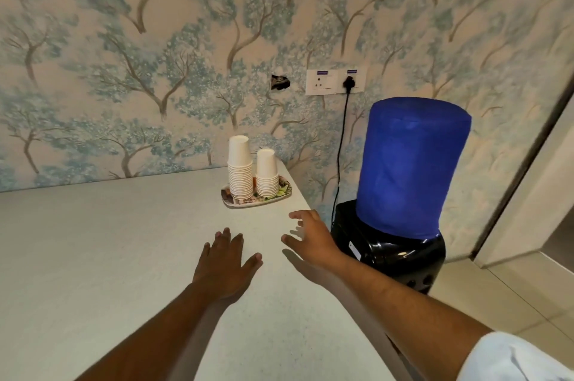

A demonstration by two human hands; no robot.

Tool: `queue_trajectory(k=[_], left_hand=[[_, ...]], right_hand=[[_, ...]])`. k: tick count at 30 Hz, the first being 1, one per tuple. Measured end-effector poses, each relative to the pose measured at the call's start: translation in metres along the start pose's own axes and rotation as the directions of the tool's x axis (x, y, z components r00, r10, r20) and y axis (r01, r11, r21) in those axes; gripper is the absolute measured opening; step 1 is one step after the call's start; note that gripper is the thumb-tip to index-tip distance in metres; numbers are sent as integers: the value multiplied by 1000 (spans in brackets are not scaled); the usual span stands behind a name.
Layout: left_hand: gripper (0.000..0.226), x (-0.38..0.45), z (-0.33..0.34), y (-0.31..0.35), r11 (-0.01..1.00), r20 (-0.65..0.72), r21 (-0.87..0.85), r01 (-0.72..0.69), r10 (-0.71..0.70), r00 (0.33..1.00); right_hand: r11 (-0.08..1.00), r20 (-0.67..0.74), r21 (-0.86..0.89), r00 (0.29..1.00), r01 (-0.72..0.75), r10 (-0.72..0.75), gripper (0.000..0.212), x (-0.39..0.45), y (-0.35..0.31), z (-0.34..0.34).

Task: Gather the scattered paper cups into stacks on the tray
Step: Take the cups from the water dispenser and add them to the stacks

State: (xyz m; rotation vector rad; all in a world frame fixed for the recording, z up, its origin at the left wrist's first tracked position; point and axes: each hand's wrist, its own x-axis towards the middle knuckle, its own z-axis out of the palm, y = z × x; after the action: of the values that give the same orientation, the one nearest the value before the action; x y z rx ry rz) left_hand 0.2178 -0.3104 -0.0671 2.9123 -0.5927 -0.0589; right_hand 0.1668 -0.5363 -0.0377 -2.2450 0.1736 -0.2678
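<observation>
Both hands spread, holding nothing, left hand (224,262) flat on counter (93,256), right hand (310,237) beside dispenser (400,182)

Under the flat fingers (228,236) of the left hand (225,265) the bench (93,256) looks matt, a pale speckled laminate or stone. Beyond the fingers, the paper cups (239,168) are plain white and dull, ribbed where their rims stack, on a glossy printed tray (231,200). To the right of the right hand (310,236), blue cloth (407,163), soft and matt, covers the bottle, and the dispenser (391,250) below is shiny black plastic. The wallpaper (155,54) looks matt; the floor tiles (512,296) have a slight sheen.
</observation>
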Motion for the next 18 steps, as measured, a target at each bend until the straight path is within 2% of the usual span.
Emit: queue_trajectory(k=[8, 13, 18], left_hand=[[76, -26, 7, 121, 979, -91, -190, -78, 61, 994], [68, -51, 32, 224, 957, -189, -285, -57, 2, 982], [66, -62, 63, 310, 964, -184, -253, -85, 38, 982]], right_hand=[[996, 3, 76, 998, 56, -56, 46, -40, 45, -66], [990, 41, 99, 994, 98, -103, 43, -70, 108, -125], [990, 71, 124, 994, 72, -81, 38, -98, 180, -173]])
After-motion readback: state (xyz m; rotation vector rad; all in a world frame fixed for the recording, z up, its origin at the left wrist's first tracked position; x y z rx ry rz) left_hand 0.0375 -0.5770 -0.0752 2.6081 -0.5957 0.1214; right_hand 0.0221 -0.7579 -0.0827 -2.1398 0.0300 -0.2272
